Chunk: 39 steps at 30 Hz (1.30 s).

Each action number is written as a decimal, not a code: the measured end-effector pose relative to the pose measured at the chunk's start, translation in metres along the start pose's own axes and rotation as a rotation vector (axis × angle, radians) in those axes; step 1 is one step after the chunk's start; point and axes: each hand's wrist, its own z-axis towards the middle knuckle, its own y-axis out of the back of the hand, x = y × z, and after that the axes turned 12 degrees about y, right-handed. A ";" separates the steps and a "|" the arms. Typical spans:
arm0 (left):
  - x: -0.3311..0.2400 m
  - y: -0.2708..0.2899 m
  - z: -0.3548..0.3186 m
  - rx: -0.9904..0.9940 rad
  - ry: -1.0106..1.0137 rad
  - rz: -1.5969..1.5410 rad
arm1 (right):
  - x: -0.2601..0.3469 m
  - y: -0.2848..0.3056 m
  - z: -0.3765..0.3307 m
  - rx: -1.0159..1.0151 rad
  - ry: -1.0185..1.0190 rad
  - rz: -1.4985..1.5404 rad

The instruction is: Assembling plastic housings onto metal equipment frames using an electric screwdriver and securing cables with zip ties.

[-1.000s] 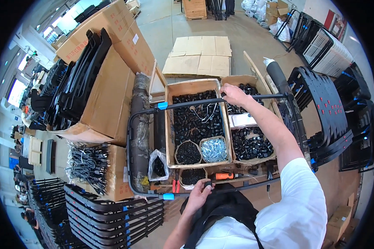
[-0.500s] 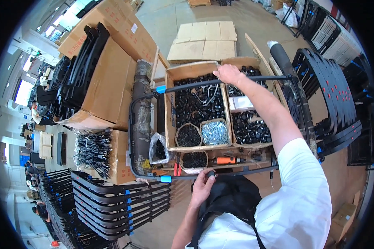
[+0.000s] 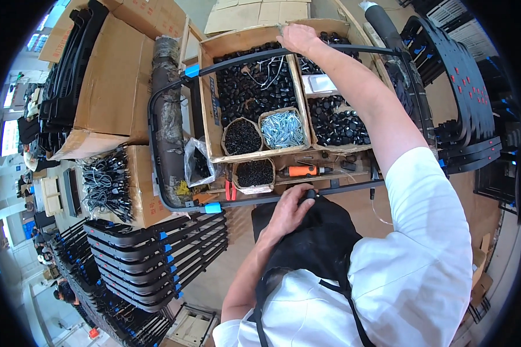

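Note:
My left hand (image 3: 292,209) is closed around a small dark round knob (image 3: 311,194), held at the near bar of a black tubular frame (image 3: 255,201). The frame lies across the workbench and carries blue tape pieces. Stretched far forward, my right hand (image 3: 298,38) has its fingers curled over the far rim of a divided wooden box (image 3: 298,98), beyond the frame's far bar. Black knobs (image 3: 246,95) fill the box's left part, with pale bent wire on top. Silver screws (image 3: 282,128) and small black screws (image 3: 242,136) sit in cut cartons inside it.
An orange-handled tool (image 3: 303,170), red-handled pliers (image 3: 230,189) and another carton of black screws (image 3: 255,173) lie before the box. Padded rolls (image 3: 167,110) flank it. Cardboard boxes (image 3: 107,87) and stacked black frames (image 3: 127,254) stand left; more frames (image 3: 466,104) stand right.
The view has shifted, so the bench sits higher in the picture. My left hand has slid right along the near bar with the knob. My right hand stays at the box's far rim.

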 end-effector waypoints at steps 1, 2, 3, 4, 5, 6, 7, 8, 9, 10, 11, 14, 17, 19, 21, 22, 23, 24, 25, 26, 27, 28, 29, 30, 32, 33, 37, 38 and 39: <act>-0.003 0.000 0.002 0.012 -0.045 0.082 | -0.002 -0.007 0.001 0.000 -0.005 0.000; -0.004 0.000 0.005 0.017 -0.047 0.084 | -0.005 -0.013 0.002 -0.047 -0.009 0.008; -0.004 0.000 0.006 0.016 -0.051 0.148 | -0.001 -0.015 0.004 -0.095 -0.005 0.020; -0.004 0.001 0.007 0.014 -0.056 0.213 | 0.001 -0.016 0.005 -0.098 -0.003 0.023; -0.004 0.002 0.007 0.010 -0.056 0.215 | 0.003 -0.016 0.004 -0.128 0.010 0.072; -0.006 0.003 0.007 0.019 -0.085 0.223 | 0.004 -0.016 0.005 -0.161 0.025 0.119; -0.007 0.004 0.007 0.026 -0.114 0.231 | 0.004 -0.014 0.005 -0.169 0.031 0.119; -0.006 0.002 0.006 0.016 -0.119 0.235 | 0.005 -0.013 0.005 -0.176 0.076 0.147; -0.005 0.001 0.007 0.018 -0.216 0.242 | 0.003 -0.008 0.007 -0.191 0.122 0.169; -0.005 0.002 0.011 0.015 -0.321 0.256 | 0.000 -0.006 0.008 -0.183 0.122 0.169; -0.013 0.004 0.013 0.067 -0.329 0.239 | -0.004 -0.006 0.005 -0.180 0.120 0.168; -0.004 -0.005 0.014 0.079 -0.328 0.275 | 0.003 0.012 0.005 -0.012 0.054 0.176; 0.001 -0.010 0.011 0.054 -0.303 0.292 | 0.010 0.031 -0.001 0.111 0.060 0.154; 0.000 -0.012 0.014 0.070 -0.274 0.264 | 0.006 0.033 -0.002 0.127 0.076 0.116; -0.003 -0.011 0.015 0.059 -0.267 0.263 | 0.013 0.039 -0.001 0.132 0.120 0.048; -0.002 -0.016 0.017 -0.034 -0.344 0.247 | 0.017 0.040 -0.002 0.100 0.132 0.048; 0.001 -0.018 0.020 0.002 -0.232 0.153 | 0.019 0.043 -0.002 0.098 0.141 0.028; -0.003 -0.019 0.021 0.048 -0.125 0.058 | 0.014 0.039 -0.002 0.062 0.147 -0.010; -0.005 -0.019 0.022 0.048 -0.123 0.078 | 0.010 0.035 -0.002 0.041 0.148 -0.026; -0.005 -0.016 0.024 0.102 -0.161 0.130 | 0.007 0.030 -0.003 0.021 0.148 -0.043; -0.005 -0.017 0.025 0.092 -0.223 0.182 | 0.001 0.023 -0.001 0.017 0.140 -0.038; -0.003 -0.019 0.023 0.080 -0.278 0.230 | 0.001 0.019 -0.001 0.017 0.137 -0.029; -0.002 -0.020 0.024 0.077 -0.273 0.235 | -0.003 0.017 -0.002 0.020 0.122 -0.008; -0.004 -0.019 0.022 0.068 -0.279 0.240 | 0.000 0.022 -0.001 0.055 0.121 0.053; -0.006 -0.011 0.017 0.046 -0.256 0.319 | 0.024 0.047 -0.004 0.159 0.104 0.081; -0.010 -0.010 0.016 0.044 -0.262 0.379 | 0.022 0.051 -0.007 0.151 0.103 0.079; -0.026 -0.006 0.015 0.077 -0.247 0.556 | -0.001 0.044 -0.009 0.199 0.121 -0.020; -0.030 -0.006 0.017 0.083 -0.255 0.561 | -0.011 0.035 -0.007 0.157 0.113 -0.044; -0.036 -0.005 0.016 0.151 -0.039 0.470 | -0.003 0.035 -0.002 0.142 0.059 -0.012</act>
